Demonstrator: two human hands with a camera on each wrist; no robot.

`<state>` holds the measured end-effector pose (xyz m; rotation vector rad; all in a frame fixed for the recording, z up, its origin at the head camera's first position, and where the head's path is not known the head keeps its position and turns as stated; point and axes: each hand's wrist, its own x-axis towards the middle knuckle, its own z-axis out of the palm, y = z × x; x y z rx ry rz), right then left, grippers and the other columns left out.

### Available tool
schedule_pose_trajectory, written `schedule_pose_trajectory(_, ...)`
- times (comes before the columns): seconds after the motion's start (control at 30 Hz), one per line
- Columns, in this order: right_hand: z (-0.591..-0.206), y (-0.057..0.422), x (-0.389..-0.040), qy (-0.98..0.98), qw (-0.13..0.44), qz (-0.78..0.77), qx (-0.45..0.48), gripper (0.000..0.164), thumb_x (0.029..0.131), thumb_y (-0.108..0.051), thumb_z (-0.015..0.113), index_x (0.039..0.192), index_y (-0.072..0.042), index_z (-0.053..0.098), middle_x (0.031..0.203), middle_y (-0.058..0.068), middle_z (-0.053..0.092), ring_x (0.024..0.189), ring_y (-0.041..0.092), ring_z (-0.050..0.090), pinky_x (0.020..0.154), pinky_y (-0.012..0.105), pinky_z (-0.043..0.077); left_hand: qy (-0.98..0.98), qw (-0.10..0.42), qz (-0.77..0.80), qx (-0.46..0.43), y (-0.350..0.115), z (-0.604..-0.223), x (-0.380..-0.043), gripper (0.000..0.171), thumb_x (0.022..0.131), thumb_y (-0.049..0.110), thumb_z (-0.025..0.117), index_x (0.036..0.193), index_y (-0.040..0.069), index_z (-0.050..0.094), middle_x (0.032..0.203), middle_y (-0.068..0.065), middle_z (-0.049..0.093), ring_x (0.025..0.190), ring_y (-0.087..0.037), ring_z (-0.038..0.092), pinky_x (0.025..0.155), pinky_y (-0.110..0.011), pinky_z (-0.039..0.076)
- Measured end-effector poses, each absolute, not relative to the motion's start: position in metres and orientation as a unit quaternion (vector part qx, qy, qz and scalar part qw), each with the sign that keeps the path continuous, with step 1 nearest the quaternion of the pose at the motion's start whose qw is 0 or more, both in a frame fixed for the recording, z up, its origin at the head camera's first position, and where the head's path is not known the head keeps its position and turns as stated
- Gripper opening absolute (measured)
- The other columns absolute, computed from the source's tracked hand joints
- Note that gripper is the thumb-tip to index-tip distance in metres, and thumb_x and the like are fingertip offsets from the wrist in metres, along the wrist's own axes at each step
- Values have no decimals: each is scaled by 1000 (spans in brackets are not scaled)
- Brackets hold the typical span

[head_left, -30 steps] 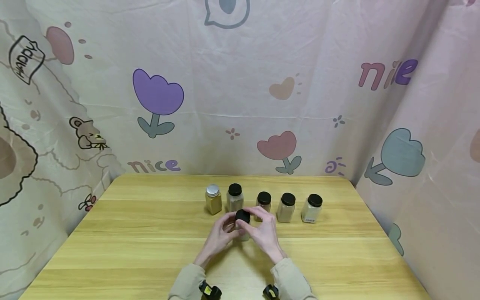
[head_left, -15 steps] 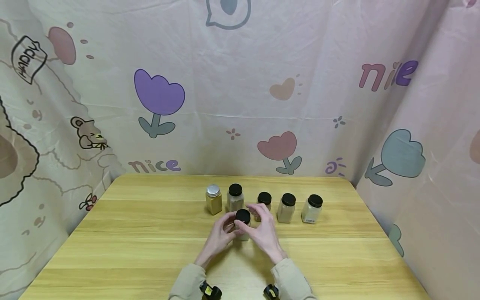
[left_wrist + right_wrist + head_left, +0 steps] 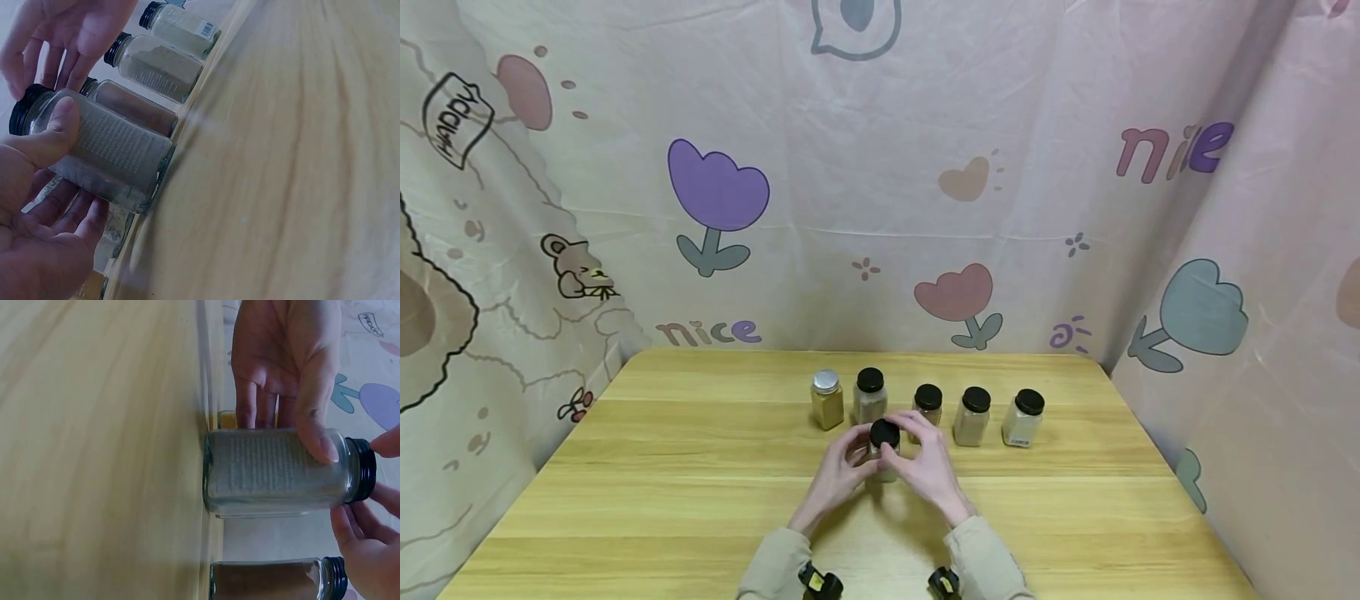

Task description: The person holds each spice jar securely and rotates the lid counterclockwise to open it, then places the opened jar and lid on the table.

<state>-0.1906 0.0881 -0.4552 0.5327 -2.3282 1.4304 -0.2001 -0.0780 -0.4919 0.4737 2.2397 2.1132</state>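
Observation:
Near the middle of the table, a clear glass spice jar (image 3: 119, 150) of greyish powder stands upright, raised lettering on its side. My left hand (image 3: 837, 477) grips the jar's body, thumb on the near face and fingers round the far side. At the jar's top, my right hand (image 3: 931, 467) pinches the black screw lid (image 3: 361, 470) between thumb and fingers. The lid sits on the neck. In the head view, the hands hide much of the jar's body.
Behind the hands stands a row of jars: a silver-lidded jar (image 3: 827, 408) of yellow powder, then several black-lidded ones, including a pale-powder jar (image 3: 972, 423) and a labelled jar (image 3: 1022, 425) at the right end. A printed curtain (image 3: 850, 167) hangs behind the wooden table (image 3: 662, 500).
My right fingers lift slightly off the lid half a second ago, then come back round it now. The left hand and the jar stay in place.

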Motion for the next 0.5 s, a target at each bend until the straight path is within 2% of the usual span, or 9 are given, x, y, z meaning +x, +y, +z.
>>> schedule_pose_trajectory(0.13,-455,87,-190,-823,174,506,193,47,81,-12,81,125,-3,68,126,8,68,112,29,66,103,44,51,715,15,682,156,-78,-492,-200,53,85,-2,75,133,-11,53,136,-33,56,132,-46,52,117,-44,45)
schedule_pose_trajectory(0.3,-456,84,-190,-818,212,503,182,48,78,-15,86,120,-1,69,120,9,69,101,26,67,91,45,54,716,16,680,159,-78,-493,-199,53,86,-1,75,133,-10,53,136,-32,57,132,-45,53,117,-41,45)
schedule_pose_trajectory(0.4,-457,83,-191,-815,231,500,181,45,76,-13,87,116,-1,71,114,9,71,96,25,69,88,44,55,715,15,679,162,-79,-493,-199,51,86,-2,74,132,-10,53,136,-32,57,132,-45,52,117,-41,44)
schedule_pose_trajectory(0.5,-457,82,-191,-814,237,496,188,43,77,-10,86,115,-1,72,113,8,72,97,24,70,90,38,56,715,14,679,163,-79,-492,-199,51,86,-3,74,132,-10,53,136,-33,56,132,-46,52,118,-43,44)
